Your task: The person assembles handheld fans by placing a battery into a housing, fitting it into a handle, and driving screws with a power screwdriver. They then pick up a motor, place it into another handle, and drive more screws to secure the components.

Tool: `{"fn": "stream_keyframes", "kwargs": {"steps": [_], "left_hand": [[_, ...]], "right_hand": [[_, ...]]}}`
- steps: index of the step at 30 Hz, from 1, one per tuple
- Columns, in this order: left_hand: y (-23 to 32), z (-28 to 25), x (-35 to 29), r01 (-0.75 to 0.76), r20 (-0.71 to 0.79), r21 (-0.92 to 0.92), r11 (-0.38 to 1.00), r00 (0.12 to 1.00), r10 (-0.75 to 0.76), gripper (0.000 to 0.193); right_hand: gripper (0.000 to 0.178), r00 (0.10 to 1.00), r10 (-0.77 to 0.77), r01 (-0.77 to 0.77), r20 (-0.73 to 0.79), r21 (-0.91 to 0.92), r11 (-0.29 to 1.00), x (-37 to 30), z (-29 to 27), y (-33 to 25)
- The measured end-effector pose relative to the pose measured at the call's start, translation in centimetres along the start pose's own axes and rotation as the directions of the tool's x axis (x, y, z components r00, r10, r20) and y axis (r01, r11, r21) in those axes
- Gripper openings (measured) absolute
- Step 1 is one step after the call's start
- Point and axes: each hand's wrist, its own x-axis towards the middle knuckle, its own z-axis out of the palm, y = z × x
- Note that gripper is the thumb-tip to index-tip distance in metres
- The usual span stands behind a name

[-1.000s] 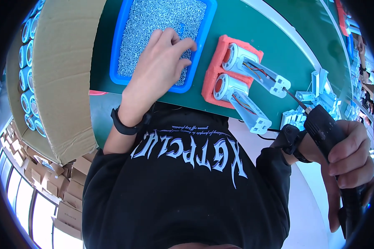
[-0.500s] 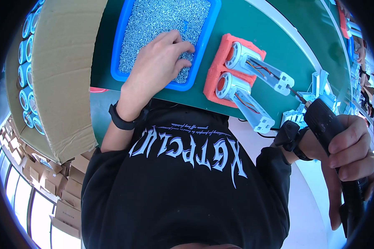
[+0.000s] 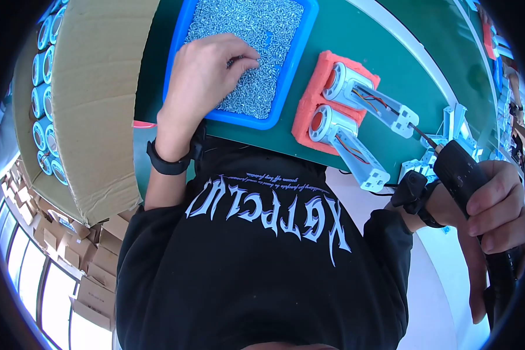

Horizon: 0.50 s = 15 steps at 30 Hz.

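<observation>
My left hand [image 3: 207, 73] is over a blue tray [image 3: 291, 64] full of small silvery screws [image 3: 251, 96]. Its thumb and fingers are pinched together; whatever is between them is too small to make out. My right hand [image 3: 499, 204] is wrapped around a black electric screwdriver [image 3: 458, 175]. The screwdriver's bit reaches the end of a white bracket [image 3: 402, 121] on the farther of two round white motor-like units with wires. A second such unit [image 3: 332, 125] lies nearer me. Both round ends sit in a red foam block [image 3: 304, 114].
White brackets [image 3: 458, 125] are piled on the green table [image 3: 396, 64] beyond the screwdriver. At left stands a cardboard box [image 3: 99, 105] with rows of round white parts [image 3: 44, 99]. More cartons [image 3: 93, 297] lie lower left. Another person's hand [image 3: 513, 81] shows at far right.
My left hand has drawn leftward over the screws, and its spread fingers have come together into a pinch. My right hand keeps the screwdriver at the bracket's end. The whole view has shifted slightly.
</observation>
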Motion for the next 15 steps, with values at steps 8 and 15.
{"fn": "stream_keyframes", "kwargs": {"steps": [8,15], "left_hand": [[5.5,6.1,2.0,-0.196,-0.223,-0.437,0.878,0.969,0.106,0.011],[6.2,8.2,2.4,-0.178,-0.241,-0.513,0.839,0.969,0.058,0.013]], "right_hand": [[0.034,0.994,-0.023,0.025,-0.104,0.021,0.999,0.2,0.7,0.8],[0.037,0.944,-0.055,0.062,-0.325,0.014,0.998,1.7,2.5,1.3]]}}
